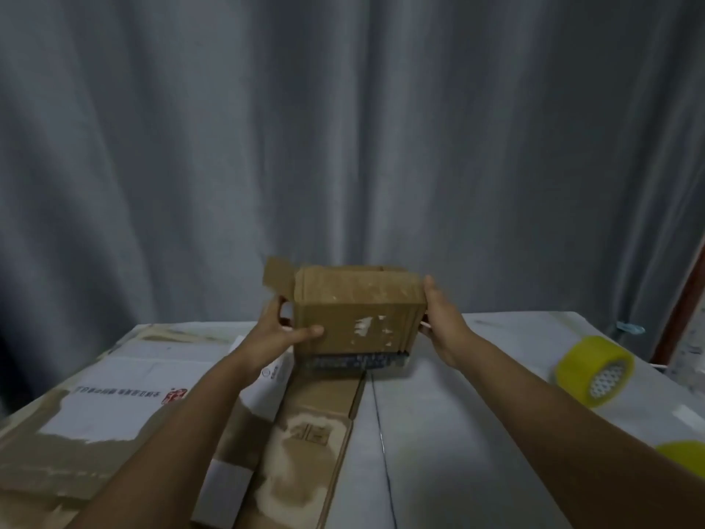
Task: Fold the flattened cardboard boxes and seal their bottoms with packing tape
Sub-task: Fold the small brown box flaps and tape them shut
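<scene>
Flattened cardboard sheets [126, 421] are lying nearest on the white table [438, 433], with a yellow tape roll [593, 370] standing at the right. Farther out, the left hand [284, 330] is gripping the brown box [354, 311], the right hand [442, 322] seemingly pressing flat against its side before a grey curtain [343, 127].

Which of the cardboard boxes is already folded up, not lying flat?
The small brown box that both hands hold up above the table. The other cardboard pieces lie flat on the table's left side.
</scene>
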